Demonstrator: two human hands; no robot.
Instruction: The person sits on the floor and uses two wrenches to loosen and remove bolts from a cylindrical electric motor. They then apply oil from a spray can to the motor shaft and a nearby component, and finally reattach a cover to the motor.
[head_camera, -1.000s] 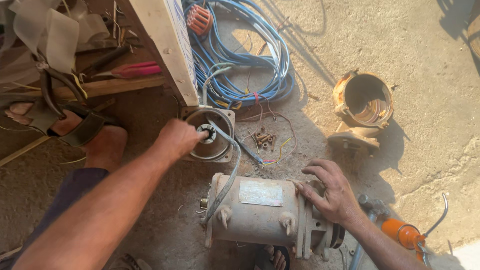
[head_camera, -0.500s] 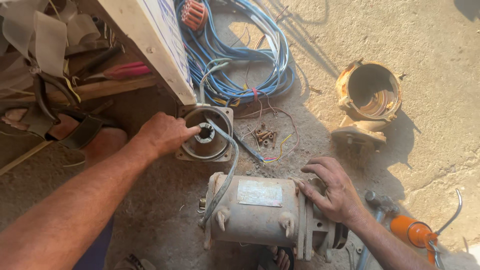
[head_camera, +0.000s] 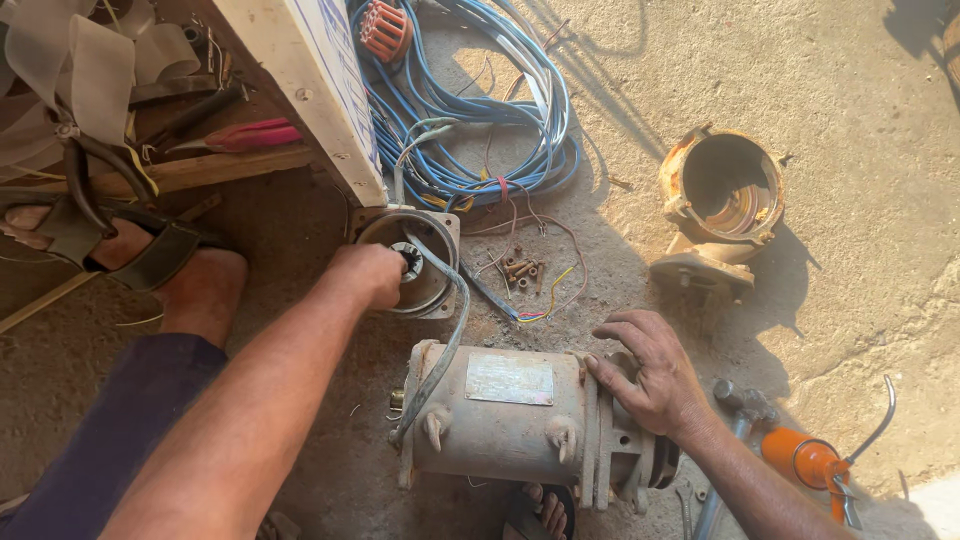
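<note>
A grey electric motor (head_camera: 500, 425) lies on its side on the dusty ground. My right hand (head_camera: 650, 370) rests flat on its right end, fingers spread over the casing. Behind the motor sits a round metal end cover (head_camera: 425, 290) with a bearing hub at its centre. My left hand (head_camera: 372, 274) is closed on that hub at the cover's middle. A grey cable (head_camera: 445, 340) runs from the cover down over the motor's left end.
A coil of blue cable (head_camera: 480, 110) lies at the back beside a white board (head_camera: 310, 90). A rusty orange pump housing (head_camera: 722, 200) stands right. Loose screws and thin wires (head_camera: 520, 272) lie by the cover. An orange tool (head_camera: 805, 462) lies lower right. My sandalled foot (head_camera: 190, 280) is left.
The view has shifted slightly. My left hand stays on the end cover's centre, fingers curled tighter over the hub. My right hand keeps its place on the motor.
</note>
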